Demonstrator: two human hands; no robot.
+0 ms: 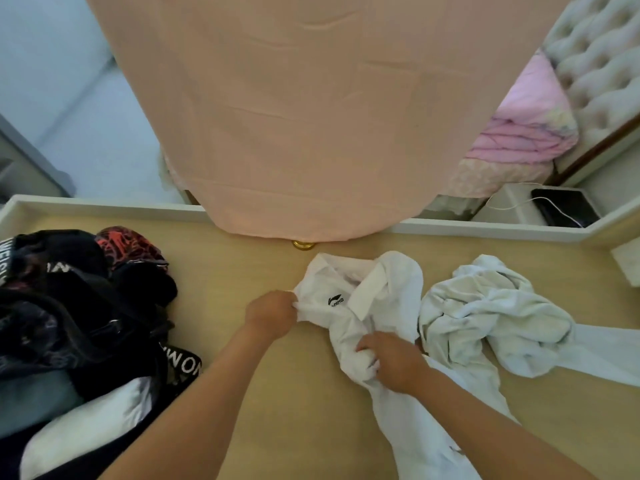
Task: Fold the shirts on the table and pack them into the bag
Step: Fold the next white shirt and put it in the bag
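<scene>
Head view, bag (180, 368) holding dark clothes (131, 247), white shirt (363, 299) gripped

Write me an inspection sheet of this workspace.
Surface: tan table with a white rim.
Job's things: white polo crumpled at centre; pale shirt bunched to its right; dark bag at left, light fabric showing in it.
Clutter: gold knob at the far edge.
Grippers: left hand grips the polo's edge; right hand grips its lower part.
Cables: white cable runs to a black device beyond the table.
Surroundings: pink cloth hanging over the far rim; pink quilt; tufted headboard.
</scene>
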